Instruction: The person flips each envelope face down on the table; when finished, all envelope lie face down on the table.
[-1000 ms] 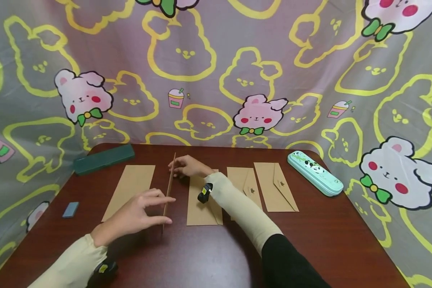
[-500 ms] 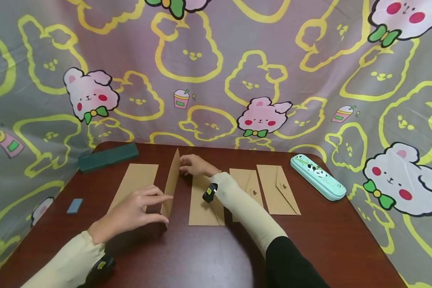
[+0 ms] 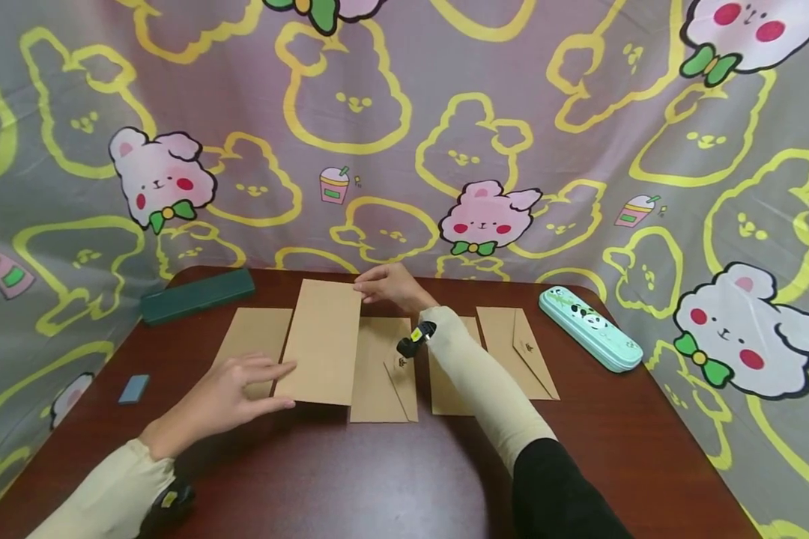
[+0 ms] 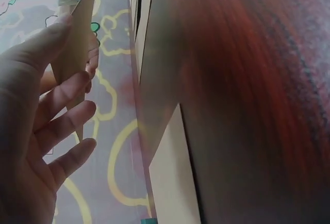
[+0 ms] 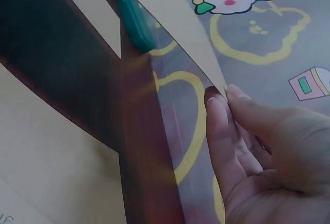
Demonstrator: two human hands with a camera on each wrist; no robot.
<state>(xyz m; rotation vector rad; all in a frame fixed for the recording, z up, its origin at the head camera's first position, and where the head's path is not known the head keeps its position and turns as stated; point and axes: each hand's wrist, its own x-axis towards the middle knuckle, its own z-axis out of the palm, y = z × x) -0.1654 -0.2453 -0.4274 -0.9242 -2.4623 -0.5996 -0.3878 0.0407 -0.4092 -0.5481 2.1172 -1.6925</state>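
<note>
A plain brown envelope (image 3: 323, 340) is held up, its broad flapless face toward the head camera. My right hand (image 3: 394, 288) pinches its upper right corner between thumb and fingers; the right wrist view shows that pinch on the envelope (image 5: 180, 22) closely. At the lower left edge lies my left hand (image 3: 225, 393), index finger and thumb extended against the paper. In the left wrist view, that hand's fingers (image 4: 64, 115) are spread across the envelope (image 4: 77, 53) without a clear grip. Just behind its right edge lies a flapped envelope (image 3: 380, 374), partly hidden.
More brown envelopes lie flat: one at the left (image 3: 259, 329), one under the right forearm (image 3: 448, 385), another farther right (image 3: 512, 352). A dark green case (image 3: 198, 296) and a blue eraser-like block (image 3: 133, 389) sit left. A mint panda pencil case (image 3: 589, 326) stands right.
The held envelope has turned from edge-on to show its broad face. My right hand has moved right and up with its corner; my left hand has shifted slightly left.
</note>
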